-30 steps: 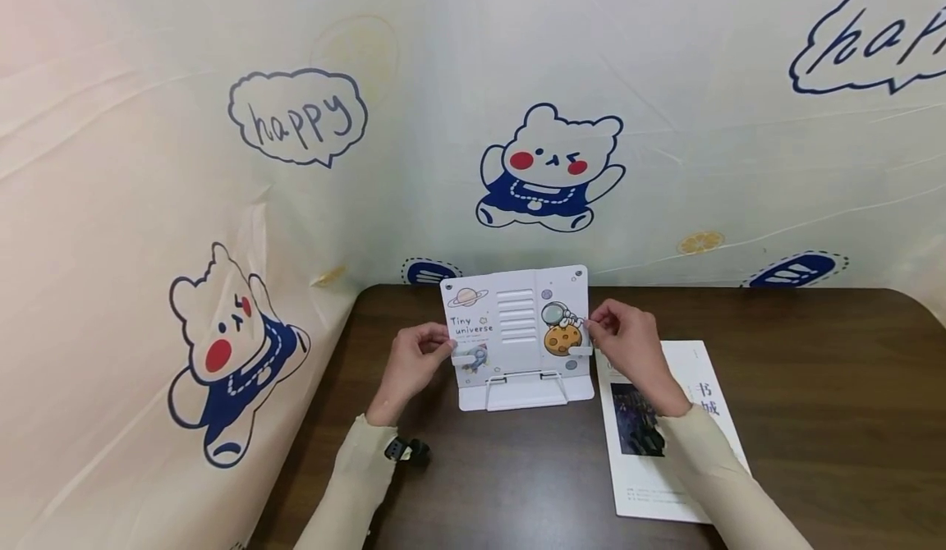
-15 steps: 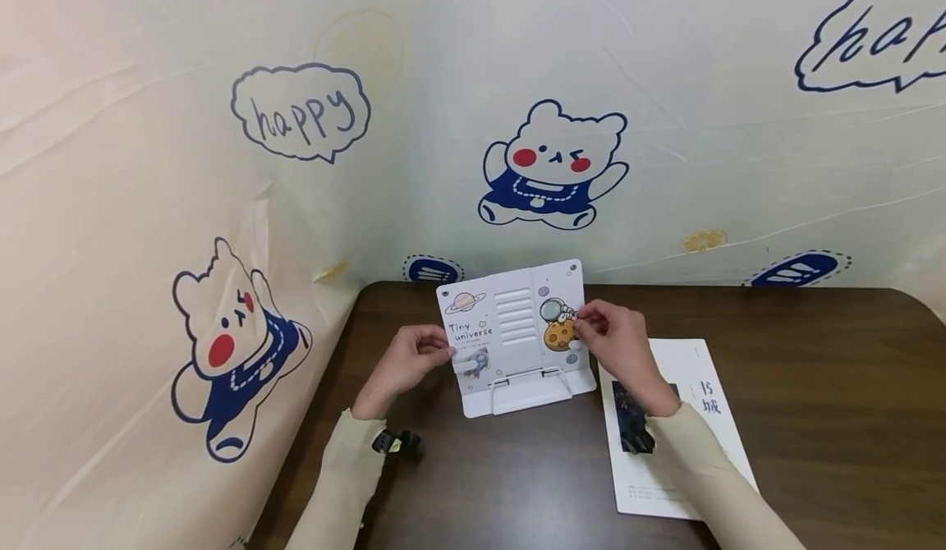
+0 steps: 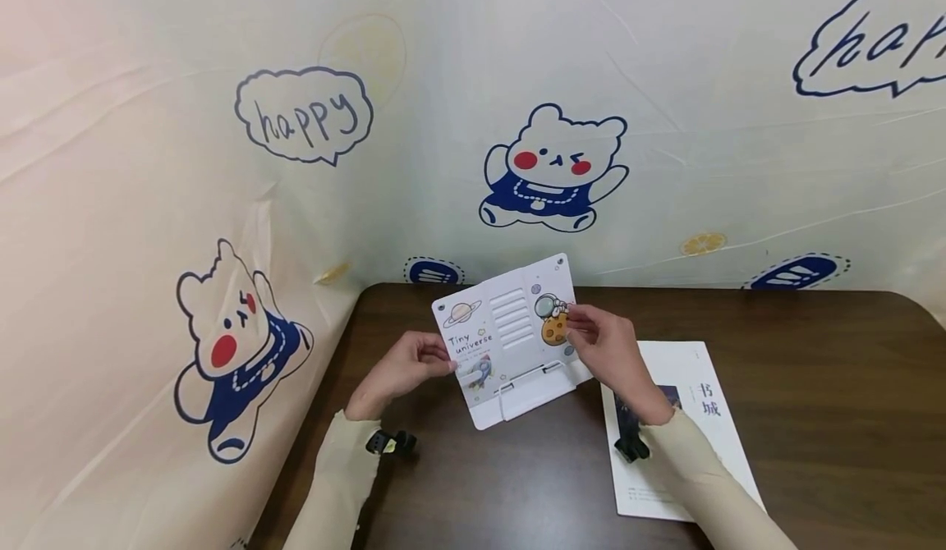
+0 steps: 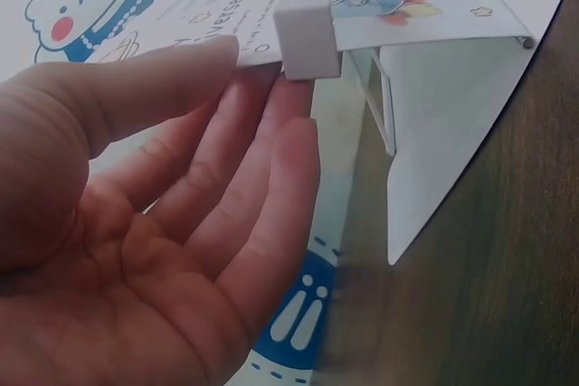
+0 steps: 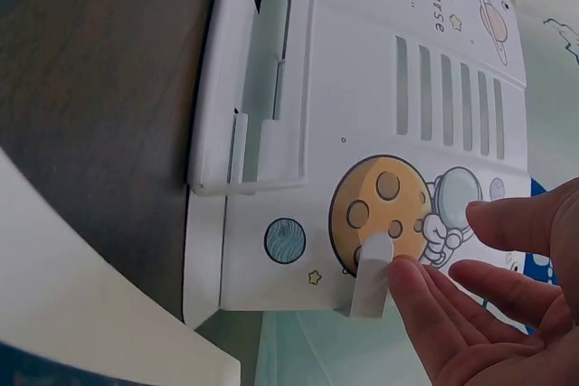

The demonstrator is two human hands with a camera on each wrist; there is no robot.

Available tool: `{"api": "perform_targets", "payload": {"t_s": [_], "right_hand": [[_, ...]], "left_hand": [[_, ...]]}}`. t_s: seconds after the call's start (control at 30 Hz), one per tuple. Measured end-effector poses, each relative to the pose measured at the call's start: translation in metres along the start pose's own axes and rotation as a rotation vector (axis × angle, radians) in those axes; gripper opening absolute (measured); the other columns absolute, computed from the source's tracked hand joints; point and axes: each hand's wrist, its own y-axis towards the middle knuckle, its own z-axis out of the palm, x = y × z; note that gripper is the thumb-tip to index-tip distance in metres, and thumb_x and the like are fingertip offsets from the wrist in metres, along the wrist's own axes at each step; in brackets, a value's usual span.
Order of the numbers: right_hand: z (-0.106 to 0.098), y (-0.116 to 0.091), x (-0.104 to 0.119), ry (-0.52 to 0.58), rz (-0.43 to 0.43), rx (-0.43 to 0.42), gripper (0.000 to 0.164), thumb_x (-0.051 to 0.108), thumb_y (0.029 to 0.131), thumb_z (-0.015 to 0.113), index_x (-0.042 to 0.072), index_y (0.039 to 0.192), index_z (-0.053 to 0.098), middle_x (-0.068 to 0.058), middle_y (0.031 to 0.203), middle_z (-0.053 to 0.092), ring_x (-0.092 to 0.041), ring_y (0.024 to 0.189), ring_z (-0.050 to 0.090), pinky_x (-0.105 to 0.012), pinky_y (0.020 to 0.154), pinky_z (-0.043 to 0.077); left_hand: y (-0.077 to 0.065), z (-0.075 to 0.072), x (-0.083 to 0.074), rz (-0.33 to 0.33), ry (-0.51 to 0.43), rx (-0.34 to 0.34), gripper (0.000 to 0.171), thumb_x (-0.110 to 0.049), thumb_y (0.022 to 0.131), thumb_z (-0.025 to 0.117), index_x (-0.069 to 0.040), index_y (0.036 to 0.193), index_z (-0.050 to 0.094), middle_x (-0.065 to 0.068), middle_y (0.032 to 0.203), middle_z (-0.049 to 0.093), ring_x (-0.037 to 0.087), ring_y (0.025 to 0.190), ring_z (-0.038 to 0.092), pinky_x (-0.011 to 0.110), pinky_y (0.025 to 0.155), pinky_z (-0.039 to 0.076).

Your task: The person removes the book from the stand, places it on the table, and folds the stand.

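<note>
A white book stand (image 3: 510, 328), printed "Tiny universe" with a planet, a rocket and an astronaut, stands tilted on the dark table. My left hand (image 3: 399, 373) pinches its left edge; the left wrist view shows the thumb on the front and fingers behind, beside a white page clip (image 4: 308, 29). My right hand (image 3: 609, 357) is at the right side over the astronaut print. In the right wrist view its fingers are fairly straight, thumb and fingertips apart, one fingertip right at the right page clip (image 5: 371, 277). A wire ledge (image 5: 289, 88) crosses the stand's bottom.
A white book (image 3: 695, 468) with a dark picture lies under my right forearm, right of the stand. The brown table (image 3: 828, 386) extends farther right. A curtain (image 3: 414, 148) with bear prints hangs behind and at the left.
The stand has turned counterclockwise, its left side coming lower and nearer. My right hand has moved left, farther over the panel. My left hand has kept its pinch on the edge.
</note>
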Motion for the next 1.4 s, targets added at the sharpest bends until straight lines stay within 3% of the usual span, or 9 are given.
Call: {"api": "perform_targets", "payload": {"t_s": [0.37,0.67,0.9,1.13,1.27,1.4], "right_hand": [[0.012,-0.004,0.004,0.008,-0.071,0.049,0.044,0.003,0.093,0.074,-0.002,0.136,0.065,-0.024,0.136,0.069,-0.039,0.118,0.072,-0.048,0.096,0.060],[0.019,-0.008,0.008,-0.013,-0.101,0.161,0.054,0.013,0.093,0.078,0.001,0.142,0.061,-0.023,0.140,0.066,-0.040,0.124,0.069,-0.048,0.097,0.059],[0.020,-0.010,0.010,-0.006,-0.099,0.252,0.067,0.021,0.092,0.080,0.004,0.151,0.052,-0.022,0.154,0.055,-0.043,0.133,0.062,-0.052,0.103,0.056],[0.019,-0.011,0.010,-0.002,-0.110,0.363,0.093,0.039,0.084,0.087,0.008,0.160,0.041,-0.019,0.167,0.039,-0.046,0.137,0.058,-0.057,0.106,0.054],[0.018,-0.012,0.008,0.006,-0.135,0.393,0.102,0.041,0.080,0.090,0.008,0.161,0.038,-0.019,0.168,0.036,-0.045,0.141,0.055,-0.058,0.108,0.052],[0.017,-0.014,0.008,0.008,-0.151,0.431,0.112,0.045,0.075,0.093,0.010,0.163,0.034,-0.015,0.172,0.031,-0.040,0.147,0.049,-0.056,0.112,0.050]], "left_hand": [[-0.003,-0.003,-0.003,0.048,-0.086,0.238,0.040,0.001,0.093,0.073,0.010,0.131,0.064,0.030,0.124,0.072,0.030,0.101,0.077,0.034,0.093,0.062],[-0.002,0.010,-0.001,0.123,-0.161,0.369,0.062,0.006,0.089,0.075,0.004,0.144,0.046,0.034,0.136,0.064,0.024,0.108,0.075,0.039,0.093,0.062],[-0.003,0.022,-0.009,0.162,-0.138,0.371,0.070,0.005,0.088,0.078,-0.001,0.147,0.042,0.031,0.137,0.063,0.026,0.110,0.074,0.038,0.092,0.063],[-0.002,0.041,-0.021,0.257,-0.038,0.353,0.068,-0.002,0.086,0.083,-0.001,0.144,0.048,0.025,0.131,0.066,0.016,0.104,0.070,0.031,0.092,0.061],[-0.005,0.052,-0.029,0.252,0.042,0.297,0.068,-0.006,0.085,0.086,-0.004,0.144,0.051,0.020,0.126,0.069,0.014,0.099,0.070,0.038,0.091,0.062],[-0.006,0.062,-0.032,0.213,0.076,0.230,0.068,-0.010,0.084,0.087,-0.006,0.143,0.054,0.015,0.125,0.072,0.018,0.096,0.071,0.030,0.085,0.063]]}}
